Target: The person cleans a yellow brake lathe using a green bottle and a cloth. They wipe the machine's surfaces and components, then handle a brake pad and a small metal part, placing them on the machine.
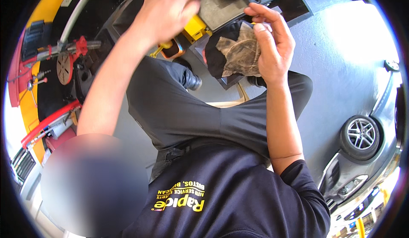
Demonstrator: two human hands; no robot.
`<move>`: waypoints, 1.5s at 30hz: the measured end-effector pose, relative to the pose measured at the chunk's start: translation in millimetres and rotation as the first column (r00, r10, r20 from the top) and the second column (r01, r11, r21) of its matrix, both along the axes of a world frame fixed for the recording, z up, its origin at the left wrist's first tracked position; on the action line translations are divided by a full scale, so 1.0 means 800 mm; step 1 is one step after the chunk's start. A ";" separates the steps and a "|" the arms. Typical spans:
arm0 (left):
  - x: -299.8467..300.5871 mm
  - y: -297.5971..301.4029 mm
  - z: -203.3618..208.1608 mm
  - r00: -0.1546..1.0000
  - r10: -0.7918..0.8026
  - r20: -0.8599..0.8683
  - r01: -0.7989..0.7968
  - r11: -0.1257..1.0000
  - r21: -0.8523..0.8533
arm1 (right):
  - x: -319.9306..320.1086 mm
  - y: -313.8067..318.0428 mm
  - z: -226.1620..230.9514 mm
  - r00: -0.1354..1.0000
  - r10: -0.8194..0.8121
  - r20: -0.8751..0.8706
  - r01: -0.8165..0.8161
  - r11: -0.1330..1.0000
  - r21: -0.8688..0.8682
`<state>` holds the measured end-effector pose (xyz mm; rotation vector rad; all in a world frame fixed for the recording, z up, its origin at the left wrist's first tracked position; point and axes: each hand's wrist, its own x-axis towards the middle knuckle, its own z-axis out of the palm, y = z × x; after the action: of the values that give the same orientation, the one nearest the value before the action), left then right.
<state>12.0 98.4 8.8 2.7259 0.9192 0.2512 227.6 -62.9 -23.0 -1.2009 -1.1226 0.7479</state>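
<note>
My left hand (pixel 172 12) reaches to the upper edge of the view, above a grey metal block with a yellow part (pixel 194 28). Its fingers are spread and slightly blurred, and I see nothing held in them. My right hand (pixel 276 46) is raised beside a stained brown cloth (pixel 240 52). Its fingers bend loosely, with a gap between forefinger and thumb, and no held object shows. The cloth lies over a dark bundle (pixel 216 54) in front of my knees. A flat grey plate (pixel 219 8) on the machine lies between my hands.
I sit low with knees apart, a pale stool-like frame (pixel 232 103) under me. On the left stand red equipment (pixel 81 46) and a red rail (pixel 51 123). A car wheel (pixel 361 136) and grey car body are on the right. A dark opening (pixel 292 7) lies beyond my right hand.
</note>
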 end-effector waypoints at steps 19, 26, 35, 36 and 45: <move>0.026 -0.119 -0.016 0.994 0.066 0.090 -0.087 0.964 0.252 | -0.003 0.012 0.000 0.986 -0.120 -0.118 0.119 0.993 -0.020; 0.041 -0.124 -0.028 0.984 0.141 0.108 -0.166 0.946 0.278 | 0.002 -0.027 0.025 0.758 -0.167 0.630 0.234 0.972 -0.023; 0.058 -0.123 -0.040 0.971 0.146 0.188 -0.199 0.932 0.304 | -0.001 -0.056 0.022 0.512 -0.018 0.859 0.225 0.968 -0.114; 0.061 -0.128 -0.038 0.970 0.123 0.210 -0.181 0.942 0.283 | -0.001 -0.056 0.022 0.528 -0.013 0.849 0.219 0.968 -0.122; -0.036 -0.162 0.036 0.615 0.327 0.718 -0.037 0.921 -0.388 | 0.031 -0.099 0.033 0.948 0.059 0.312 0.024 0.966 -0.257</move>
<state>-16.7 -31.1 37.9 1.8635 0.8510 1.1020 252.6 -142.2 3.1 -1.5757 -1.3296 0.7475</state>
